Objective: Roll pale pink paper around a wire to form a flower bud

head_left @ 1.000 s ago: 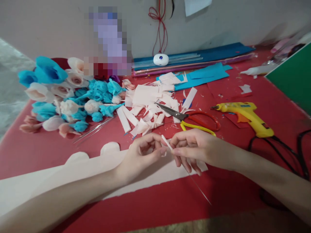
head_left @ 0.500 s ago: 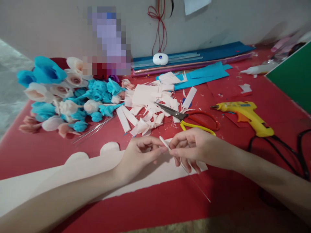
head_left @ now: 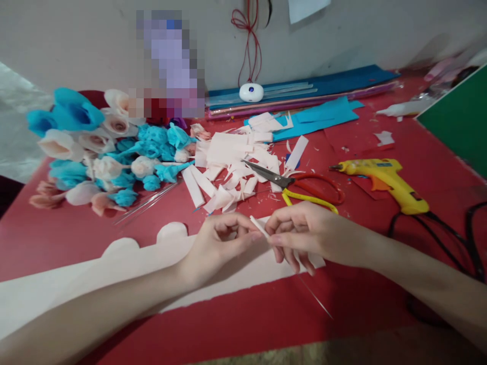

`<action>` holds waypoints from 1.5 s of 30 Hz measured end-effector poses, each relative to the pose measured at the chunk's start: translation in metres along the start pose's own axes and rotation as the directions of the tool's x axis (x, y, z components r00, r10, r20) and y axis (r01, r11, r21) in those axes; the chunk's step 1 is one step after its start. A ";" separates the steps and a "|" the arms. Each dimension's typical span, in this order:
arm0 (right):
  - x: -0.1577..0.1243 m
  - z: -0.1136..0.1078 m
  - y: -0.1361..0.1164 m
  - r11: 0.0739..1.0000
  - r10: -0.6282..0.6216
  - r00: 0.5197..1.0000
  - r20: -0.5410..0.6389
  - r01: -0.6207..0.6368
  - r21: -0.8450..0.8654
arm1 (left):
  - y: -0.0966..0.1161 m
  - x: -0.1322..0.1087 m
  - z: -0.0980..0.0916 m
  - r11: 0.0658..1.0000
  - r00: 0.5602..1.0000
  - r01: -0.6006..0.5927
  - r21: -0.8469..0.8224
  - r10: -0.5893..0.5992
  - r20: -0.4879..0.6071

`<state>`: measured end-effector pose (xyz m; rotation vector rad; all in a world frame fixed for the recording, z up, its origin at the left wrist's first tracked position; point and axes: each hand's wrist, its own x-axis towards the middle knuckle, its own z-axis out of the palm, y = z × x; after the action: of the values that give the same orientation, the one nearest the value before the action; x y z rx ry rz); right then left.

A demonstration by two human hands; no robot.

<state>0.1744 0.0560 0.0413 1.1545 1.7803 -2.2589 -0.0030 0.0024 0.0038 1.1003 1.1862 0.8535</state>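
Between my hands is a thin wire stem (head_left: pixel 316 297) whose upper end is wrapped in pale crepe paper (head_left: pixel 257 223). My left hand (head_left: pixel 227 241) pinches the wrapped end between thumb and fingertips. My right hand (head_left: pixel 300 234) closes on the stem just below the wrapping, thumb against forefinger. The bare wire slants out under my right hand toward the lower right. Beneath both hands lies a long pale paper strip (head_left: pixel 114 276) with rounded petal shapes along its far edge. Beyond my right hand rest scissors (head_left: pixel 281 180) with one red and one yellow handle.
Paper flowers (head_left: pixel 79 147) in blue, white and pink are heaped at the left. Pale paper scraps (head_left: pixel 228 152) lie at the centre. A yellow glue gun (head_left: pixel 384 177) with a black cord is on the right, near a green board (head_left: pixel 460 116). Blue paper (head_left: pixel 323 119) lies toward the wall.
My right hand has shifted slightly, its fingers a little lower along the stem. The wire's free end has moved a little to the right. My left hand stays nearly in place.
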 end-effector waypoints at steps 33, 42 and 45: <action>0.002 -0.007 0.001 0.990 -0.037 0.999 0.015 0.034 0.136 | 0.000 0.004 0.002 0.997 0.997 -0.057 -0.056 0.054 -0.050; 0.004 -0.006 0.005 0.994 -0.034 0.996 0.085 0.025 0.109 | 0.002 0.002 0.004 0.993 0.999 -0.007 -0.121 0.003 -0.033; 0.005 -0.004 0.004 0.995 -0.021 0.997 0.072 0.014 0.096 | 0.003 0.003 0.004 0.993 0.999 -0.006 -0.118 0.001 -0.041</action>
<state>0.1748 0.0604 0.0345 1.0604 1.6805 -2.3865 0.0015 0.0049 0.0056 0.9931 1.1530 0.9411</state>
